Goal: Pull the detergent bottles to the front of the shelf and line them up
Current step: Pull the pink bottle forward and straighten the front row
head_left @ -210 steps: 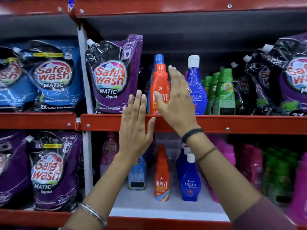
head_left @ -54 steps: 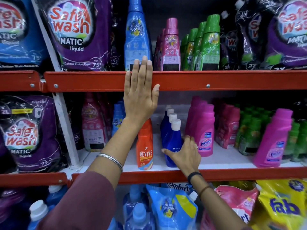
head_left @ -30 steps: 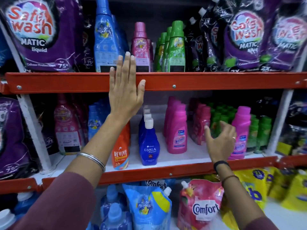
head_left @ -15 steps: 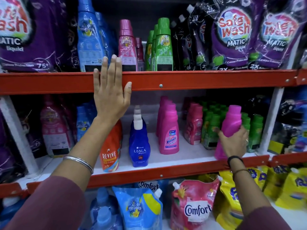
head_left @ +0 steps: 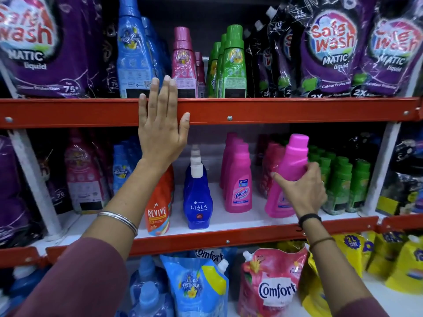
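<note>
— Since a moment ago, that pink bottle (head_left: 288, 179) is tilting left, base nearing the middle shelf (head_left: 229, 242) front, right hand (head_left: 302, 191) wrapping it.
— Left hand (head_left: 160, 129) is lying flat, fingers spread, on the upper rail (head_left: 274, 109); Vanish row (head_left: 238, 179) is standing just beside.

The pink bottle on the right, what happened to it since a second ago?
The right hand reached over, took hold of the pink bottle and tipped it leftward, toward the Vanish bottle. The left hand stayed flat on the red shelf edge; the Ujala bottle stayed put.
</note>
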